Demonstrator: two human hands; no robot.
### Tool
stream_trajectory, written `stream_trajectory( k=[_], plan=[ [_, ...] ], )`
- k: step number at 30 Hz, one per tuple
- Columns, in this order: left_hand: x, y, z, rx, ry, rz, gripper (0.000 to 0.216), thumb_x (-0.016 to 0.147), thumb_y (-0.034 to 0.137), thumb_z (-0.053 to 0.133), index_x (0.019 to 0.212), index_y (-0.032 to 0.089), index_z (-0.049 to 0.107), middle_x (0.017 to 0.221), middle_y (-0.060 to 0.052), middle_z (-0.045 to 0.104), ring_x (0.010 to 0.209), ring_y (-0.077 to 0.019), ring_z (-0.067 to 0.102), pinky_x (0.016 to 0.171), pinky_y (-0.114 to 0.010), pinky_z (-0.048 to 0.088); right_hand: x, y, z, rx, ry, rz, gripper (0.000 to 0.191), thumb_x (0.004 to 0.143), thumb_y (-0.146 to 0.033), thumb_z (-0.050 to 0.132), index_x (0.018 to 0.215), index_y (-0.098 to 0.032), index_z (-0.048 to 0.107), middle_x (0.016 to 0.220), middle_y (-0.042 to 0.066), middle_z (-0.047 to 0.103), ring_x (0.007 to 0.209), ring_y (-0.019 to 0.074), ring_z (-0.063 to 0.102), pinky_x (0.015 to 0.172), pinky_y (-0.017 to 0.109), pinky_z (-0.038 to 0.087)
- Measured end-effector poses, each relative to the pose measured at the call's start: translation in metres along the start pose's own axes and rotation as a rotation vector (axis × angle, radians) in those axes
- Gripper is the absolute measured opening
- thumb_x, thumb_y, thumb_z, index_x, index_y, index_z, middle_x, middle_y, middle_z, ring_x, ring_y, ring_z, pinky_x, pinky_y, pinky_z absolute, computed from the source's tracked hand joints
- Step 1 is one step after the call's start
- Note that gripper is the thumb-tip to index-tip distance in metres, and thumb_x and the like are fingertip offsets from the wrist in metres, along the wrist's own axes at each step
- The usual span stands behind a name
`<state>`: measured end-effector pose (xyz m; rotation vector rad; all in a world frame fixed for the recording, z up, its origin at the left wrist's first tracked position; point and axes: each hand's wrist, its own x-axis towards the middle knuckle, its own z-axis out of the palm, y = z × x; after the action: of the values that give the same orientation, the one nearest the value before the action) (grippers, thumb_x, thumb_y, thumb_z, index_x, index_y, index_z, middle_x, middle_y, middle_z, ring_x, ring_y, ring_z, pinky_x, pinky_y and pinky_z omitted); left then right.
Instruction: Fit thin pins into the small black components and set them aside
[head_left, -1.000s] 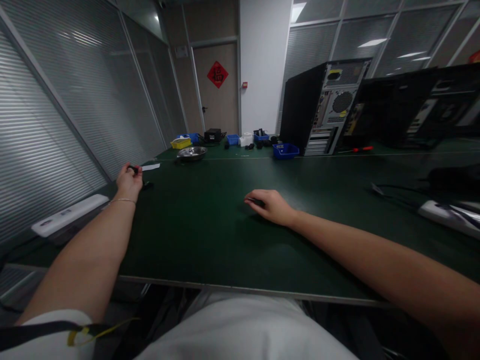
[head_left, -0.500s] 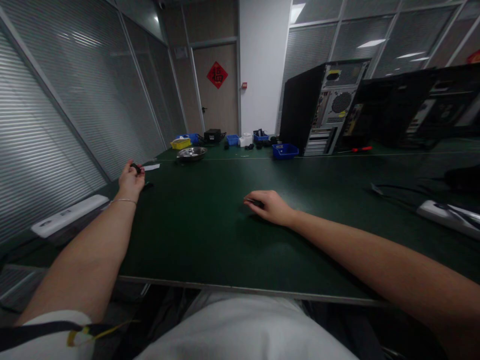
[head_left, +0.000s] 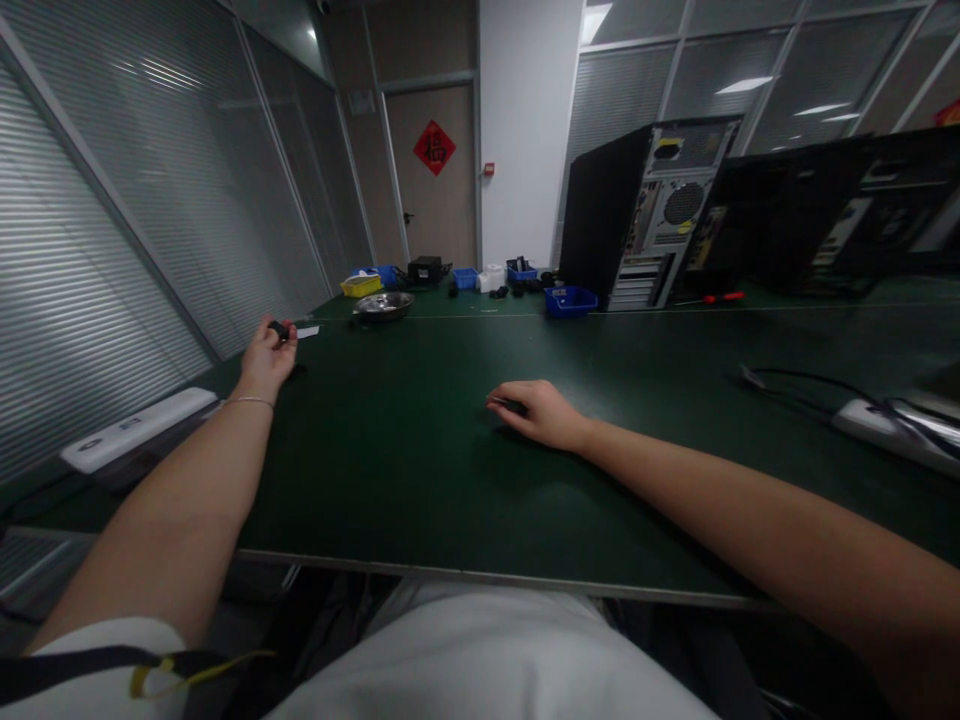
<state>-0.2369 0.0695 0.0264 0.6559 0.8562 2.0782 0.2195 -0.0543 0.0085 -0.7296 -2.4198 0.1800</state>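
Observation:
My left hand (head_left: pixel 268 360) is raised a little above the left part of the dark green table (head_left: pixel 420 450). Its fingers pinch a small black part (head_left: pixel 279 329). A second small dark piece (head_left: pixel 296 369) lies on the table just beside that hand. My right hand (head_left: pixel 541 412) rests on the table near the middle, fingers curled over a small dark object (head_left: pixel 512 405) that is mostly hidden beneath them.
A white power strip (head_left: pixel 135 428) lies at the left edge and another (head_left: pixel 892 432) with cables at the right. Farther back stand a metal bowl (head_left: pixel 383 305), yellow (head_left: pixel 361 286) and blue bins (head_left: pixel 571 300), an open computer case (head_left: pixel 645 215) and a red-handled screwdriver (head_left: pixel 721 297).
My left hand has lifted slightly and drifted right and away with the small black part pinched in it. My right hand has stayed in place.

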Motion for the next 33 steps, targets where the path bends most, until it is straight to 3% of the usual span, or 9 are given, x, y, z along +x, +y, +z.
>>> stream_trajectory(
  k=[8, 21, 23, 26, 30, 33],
  plan=[
    [0.009, -0.006, -0.004, -0.008, -0.055, -0.003, 0.019, 0.091, -0.003, 0.034, 0.093, 0.01, 0.047, 0.083, -0.002, 0.052, 0.086, -0.0084, 0.054, 0.079, -0.024, 0.049, 0.001, 0.001, 0.001, 0.006, -0.023, -0.009, 0.02, 0.089, -0.028, 0.049, 0.097, -0.017, 0.063, 0.085, 0.005, 0.067, 0.074, 0.0146, 0.06, 0.067, 0.025, 0.044],
    [0.008, -0.021, 0.006, 0.073, -0.1, -0.004, 0.022, 0.088, -0.002, 0.038, 0.089, 0.013, 0.055, 0.081, -0.003, 0.058, 0.08, -0.0093, 0.059, 0.075, -0.022, 0.052, 0.0, 0.002, 0.002, -0.011, -0.039, 0.002, 0.021, 0.09, -0.03, 0.047, 0.097, -0.017, 0.062, 0.085, 0.005, 0.066, 0.074, 0.0147, 0.06, 0.067, 0.025, 0.042],
    [-0.002, -0.027, 0.018, 0.093, -0.203, -0.015, 0.023, 0.087, -0.003, 0.041, 0.093, 0.013, 0.057, 0.083, -0.004, 0.061, 0.084, -0.0101, 0.061, 0.08, -0.024, 0.052, 0.001, 0.003, 0.002, -0.01, -0.049, 0.015, 0.02, 0.089, -0.029, 0.048, 0.097, -0.018, 0.062, 0.086, 0.005, 0.066, 0.075, 0.0149, 0.06, 0.068, 0.025, 0.043],
    [-0.034, -0.043, 0.049, 0.156, -0.464, -0.14, 0.028, 0.084, -0.003, 0.047, 0.105, 0.013, 0.058, 0.094, -0.008, 0.064, 0.096, -0.0145, 0.062, 0.088, -0.03, 0.051, 0.001, 0.006, 0.003, -0.001, -0.03, 0.03, 0.016, 0.088, -0.026, 0.049, 0.095, -0.018, 0.062, 0.088, 0.005, 0.066, 0.077, 0.0153, 0.06, 0.07, 0.026, 0.043],
    [-0.107, -0.067, 0.098, 0.223, -0.827, -0.418, 0.037, 0.082, 0.0, 0.053, 0.117, 0.011, 0.056, 0.109, -0.014, 0.063, 0.101, -0.0196, 0.062, 0.096, -0.037, 0.047, 0.002, 0.007, 0.002, 0.0, 0.038, 0.041, 0.014, 0.087, -0.024, 0.05, 0.093, -0.018, 0.062, 0.089, 0.005, 0.064, 0.079, 0.0155, 0.059, 0.071, 0.027, 0.044],
    [-0.164, -0.078, 0.121, 0.222, -1.051, -0.567, 0.043, 0.081, 0.003, 0.057, 0.123, 0.011, 0.053, 0.117, -0.016, 0.06, 0.104, -0.0215, 0.061, 0.1, -0.039, 0.044, 0.002, 0.006, 0.001, -0.006, 0.12, 0.061, 0.014, 0.087, -0.024, 0.05, 0.094, -0.019, 0.061, 0.089, 0.005, 0.062, 0.08, 0.0159, 0.058, 0.071, 0.027, 0.044]
  ],
)
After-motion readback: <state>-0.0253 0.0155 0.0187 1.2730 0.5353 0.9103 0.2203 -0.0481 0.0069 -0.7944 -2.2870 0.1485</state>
